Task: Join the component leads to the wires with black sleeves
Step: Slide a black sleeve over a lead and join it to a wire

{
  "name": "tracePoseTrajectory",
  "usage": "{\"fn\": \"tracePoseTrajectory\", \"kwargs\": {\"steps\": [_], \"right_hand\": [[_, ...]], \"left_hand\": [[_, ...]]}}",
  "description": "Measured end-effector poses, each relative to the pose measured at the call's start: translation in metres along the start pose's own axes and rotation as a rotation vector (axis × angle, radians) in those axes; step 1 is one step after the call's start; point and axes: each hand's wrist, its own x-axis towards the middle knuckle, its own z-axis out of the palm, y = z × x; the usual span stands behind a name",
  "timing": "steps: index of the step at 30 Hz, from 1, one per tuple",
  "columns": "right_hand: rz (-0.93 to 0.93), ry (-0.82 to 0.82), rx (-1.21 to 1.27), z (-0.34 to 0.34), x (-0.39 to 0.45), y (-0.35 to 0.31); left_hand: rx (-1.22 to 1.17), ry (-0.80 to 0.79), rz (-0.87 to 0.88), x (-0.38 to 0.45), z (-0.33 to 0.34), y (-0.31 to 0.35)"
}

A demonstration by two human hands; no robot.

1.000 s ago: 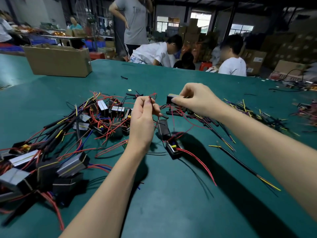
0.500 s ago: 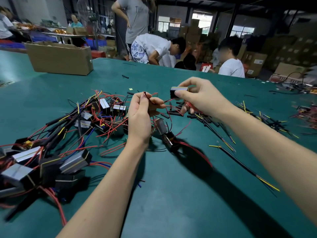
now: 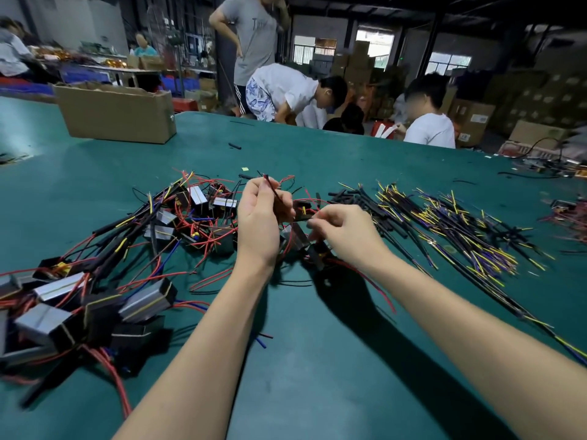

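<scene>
The thin red lead with a dark sleeved end (image 3: 272, 193) stands pinched upright between thumb and fingertips of the left hand (image 3: 263, 217), held above the middle of the green felt-covered counter (image 3: 317, 360). The right hand (image 3: 341, 231) sits just beside it, lower, fingers curled down over a small grey-and-black block component (image 3: 295, 233) with red wires; whether it actually pinches something there is blurred and I cannot tell. The two hands are close but not touching.

By my judgement the step in hand is preparing one joint: the lead is picked out, and its mate is being fetched. The next move calls for bringing a bare wire end up to the held lead, aligning the tips, and sliding a sleeve over them.

Toward the right edge lies the spread of black-sleeved wires with yellow and purple tips (image 3: 444, 227); toward the left edge, the heap of grey block components tangled in red wire (image 3: 95, 296). An open brown cardboard box (image 3: 117, 115) sits at the far left.

No label or print on the counter is legible.
</scene>
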Motion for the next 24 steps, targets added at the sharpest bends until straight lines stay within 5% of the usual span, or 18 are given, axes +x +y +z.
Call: {"fn": "tracePoseTrajectory", "kwargs": {"steps": [4, 10, 16, 20, 24], "right_hand": [[0.097, 0.155, 0.229, -0.022, 0.013, 0.003], [0.193, 0.311, 0.233, -0.058, 0.047, 0.005], [0.202, 0.284, 0.476, -0.056, 0.085, -0.015], [0.152, 0.325, 0.608, -0.04, 0.114, -0.032], [0.083, 0.177, 0.526, -0.013, 0.138, -0.042]], "left_hand": [[0.1, 0.099, 0.004, 0.0, -0.001, 0.004], [-0.241, 0.089, -0.237, 0.005, -0.008, 0.01], [-0.035, -0.087, -0.414, -0.003, 0.003, -0.004], [-0.056, -0.036, -0.369, -0.005, 0.006, -0.016], [-0.096, 0.056, -0.263, -0.002, 0.005, -0.027]]}}
